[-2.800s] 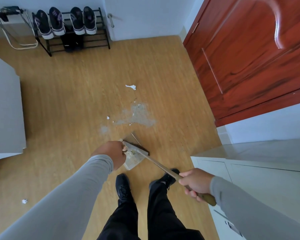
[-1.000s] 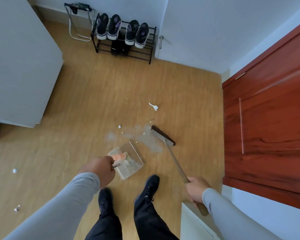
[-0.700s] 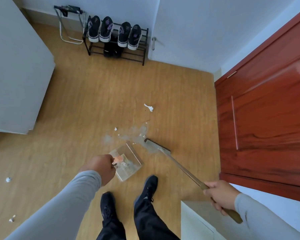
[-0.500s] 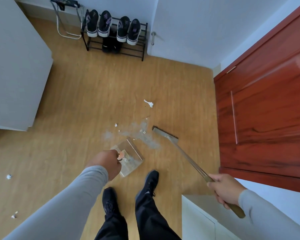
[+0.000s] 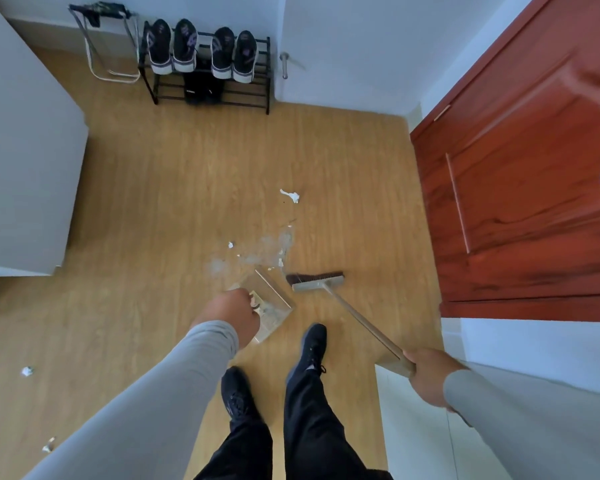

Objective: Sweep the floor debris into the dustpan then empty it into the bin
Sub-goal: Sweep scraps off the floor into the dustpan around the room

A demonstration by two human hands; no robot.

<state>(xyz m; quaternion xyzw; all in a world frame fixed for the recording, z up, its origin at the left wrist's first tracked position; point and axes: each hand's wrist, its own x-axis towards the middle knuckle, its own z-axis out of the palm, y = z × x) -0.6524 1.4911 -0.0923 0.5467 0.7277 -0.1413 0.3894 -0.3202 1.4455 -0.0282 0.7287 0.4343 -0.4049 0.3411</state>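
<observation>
Single head cam, wide-angle, looking steeply down and forward.
Near edge catches the wearer's own legs and both sleeves; floor [image 5: 160,216] fills the middle; far edge reaches the shoe rack [image 5: 208,64] against the wall. Red door [image 5: 520,188] at right, white cabinet [image 5: 21,161] at left. No second view, so no overlap.

No legible text, label, brand, number or sign appears on any surface; the markings on the shoes [image 5: 201,50] on the rack are too blurred to read.
</observation>
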